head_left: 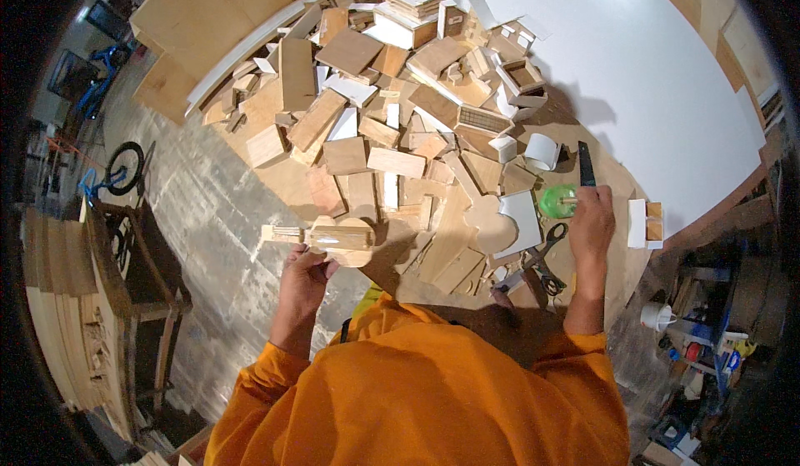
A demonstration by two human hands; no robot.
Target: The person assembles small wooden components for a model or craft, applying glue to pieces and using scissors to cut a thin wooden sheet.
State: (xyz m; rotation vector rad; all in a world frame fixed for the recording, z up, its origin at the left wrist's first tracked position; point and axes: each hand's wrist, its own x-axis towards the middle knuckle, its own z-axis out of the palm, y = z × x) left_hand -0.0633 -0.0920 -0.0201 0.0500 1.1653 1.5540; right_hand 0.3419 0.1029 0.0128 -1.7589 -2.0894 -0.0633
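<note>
Left hand [302, 281]: pinching a guitar-shaped piece [343, 241] from below between thumb and fingers, near the join of neck and body.
Guitar-shaped piece: hanging by the near-left edge of the tabletop [292, 181] — neck pointing left over the grey floor [196, 174], rounded body pointing right.
Right hand [592, 208]: bending at the fingers just beside a green translucent container [553, 201]; cannot tell whether pinching the short light stick [568, 201] showing there.
Dark blade [586, 162]: extending away from just beyond the right hand; cannot tell if being gripped.
Scissors [551, 254]: lying left of the right forearm, near the green container.
White cylinder [542, 152]: resting beyond the green container.
Wood pile [358, 133]: covering much of the tabletop — mixing blocks, boards, small boxes and 1 flat lobed piece [490, 224].
White board [667, 91]: spreading beyond the pile, to the right.
Orange sleeves [271, 370]: covering 2 arms.
Bicycle [117, 173]: standing at far left.
</note>
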